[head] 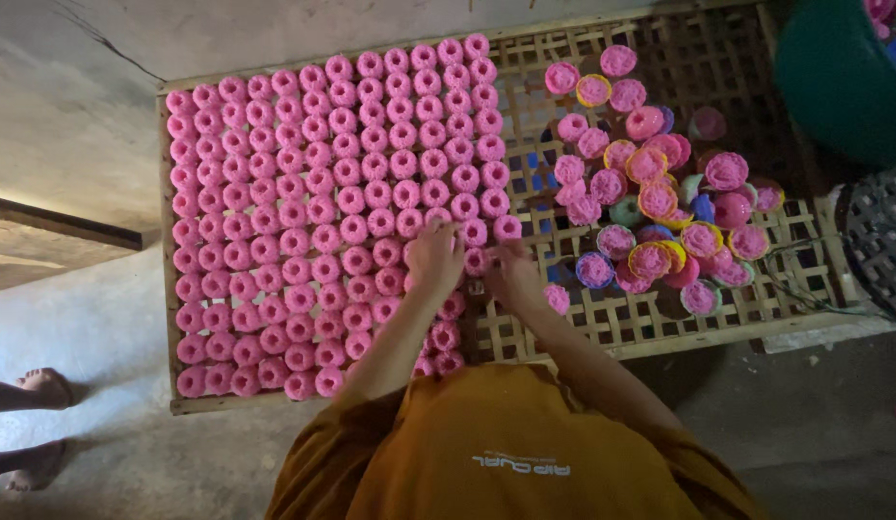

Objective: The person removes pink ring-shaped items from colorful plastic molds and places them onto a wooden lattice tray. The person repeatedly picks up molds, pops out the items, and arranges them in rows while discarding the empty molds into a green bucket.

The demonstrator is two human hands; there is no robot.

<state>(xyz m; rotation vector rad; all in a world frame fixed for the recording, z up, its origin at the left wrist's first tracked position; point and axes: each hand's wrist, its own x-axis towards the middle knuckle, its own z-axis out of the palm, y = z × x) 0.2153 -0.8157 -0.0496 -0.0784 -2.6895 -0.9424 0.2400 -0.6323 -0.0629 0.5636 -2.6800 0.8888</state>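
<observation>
Looking straight down at a bamboo lattice tray (602,327) sitting on a grey concrete floor (82,308), and most of its left half is packed with neat rows of small pink ring-shaped cakes (332,202), all touching or just beside each other. The person is in an orange shirt (506,453) at the near edge, both arms reaching forward to the right end of the rows, about the middle of the tray. The left hand (435,258) rests on top of the cakes at the edge of the block, fingers curled down over one or two of them, but I can't tell if it's actually gripping any. The right hand (510,273) is just beside it, fingers bent down at a pink cake (477,261) sitting between the two hands, and again it's too hidden to say whether it's pinching it or just touching. Off to the right there's a loose heap of little coloured cups (660,207), yellow, blue, green and pink, most still filled with pink stuff, piled on the bare lattice. A dark green tub (833,77) is at the far right corner, with a dark woven basket (876,241) below it. Someone else's bare feet (38,390) show at the left edge on the floor.
</observation>
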